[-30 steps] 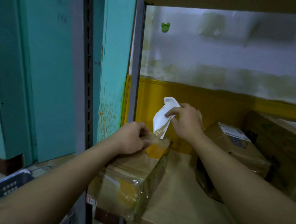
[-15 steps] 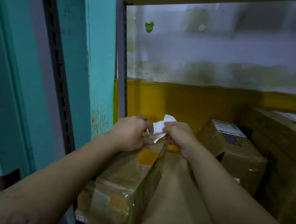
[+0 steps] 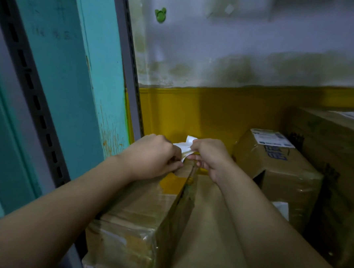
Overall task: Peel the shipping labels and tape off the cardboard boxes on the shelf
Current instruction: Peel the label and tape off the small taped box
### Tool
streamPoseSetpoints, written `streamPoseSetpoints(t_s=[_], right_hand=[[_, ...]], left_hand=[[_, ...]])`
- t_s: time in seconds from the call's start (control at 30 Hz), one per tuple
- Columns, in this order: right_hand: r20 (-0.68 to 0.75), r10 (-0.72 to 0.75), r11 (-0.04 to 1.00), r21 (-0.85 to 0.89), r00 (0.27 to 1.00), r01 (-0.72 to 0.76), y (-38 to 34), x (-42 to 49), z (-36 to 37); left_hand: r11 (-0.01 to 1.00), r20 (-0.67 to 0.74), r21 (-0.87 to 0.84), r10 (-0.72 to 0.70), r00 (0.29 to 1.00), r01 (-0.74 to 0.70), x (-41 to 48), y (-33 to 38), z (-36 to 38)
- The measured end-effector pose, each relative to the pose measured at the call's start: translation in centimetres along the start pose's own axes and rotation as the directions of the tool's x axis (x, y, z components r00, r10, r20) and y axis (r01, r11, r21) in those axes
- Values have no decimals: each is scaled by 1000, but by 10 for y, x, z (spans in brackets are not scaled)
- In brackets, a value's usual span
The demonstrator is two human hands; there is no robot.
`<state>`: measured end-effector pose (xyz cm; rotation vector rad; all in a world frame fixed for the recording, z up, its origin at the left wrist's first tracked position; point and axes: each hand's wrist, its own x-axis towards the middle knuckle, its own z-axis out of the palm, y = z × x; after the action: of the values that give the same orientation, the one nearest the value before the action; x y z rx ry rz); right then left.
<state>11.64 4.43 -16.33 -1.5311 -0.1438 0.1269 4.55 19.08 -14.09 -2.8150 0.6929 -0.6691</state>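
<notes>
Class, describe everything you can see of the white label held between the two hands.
The label is a small white sheet, paper-like and crumpled, with one corner sticking up. No print shows on its visible side. The left hand and right hand pinch it from opposite sides and hide most of it. It sits just above the far end of the taped box. A shiny strip, maybe tape, trails from its lower edge; whether that joins the box cannot be told.

Both hands, left [image 3: 153, 156] and right [image 3: 209, 157], pinch a crumpled white label [image 3: 184, 145] above the taped box [image 3: 145, 211].
</notes>
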Motion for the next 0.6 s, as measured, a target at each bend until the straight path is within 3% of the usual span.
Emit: streamPoseSetpoints(t_s=[0.43, 0.6], right_hand=[[-92, -249, 966, -101, 964, 240, 31, -6, -1], [-52, -306, 952, -29, 951, 305, 36, -16, -2]], left_hand=[[989, -23, 112, 97, 995, -94, 3, -2, 4], [996, -129, -82, 32, 991, -43, -7, -6, 11]])
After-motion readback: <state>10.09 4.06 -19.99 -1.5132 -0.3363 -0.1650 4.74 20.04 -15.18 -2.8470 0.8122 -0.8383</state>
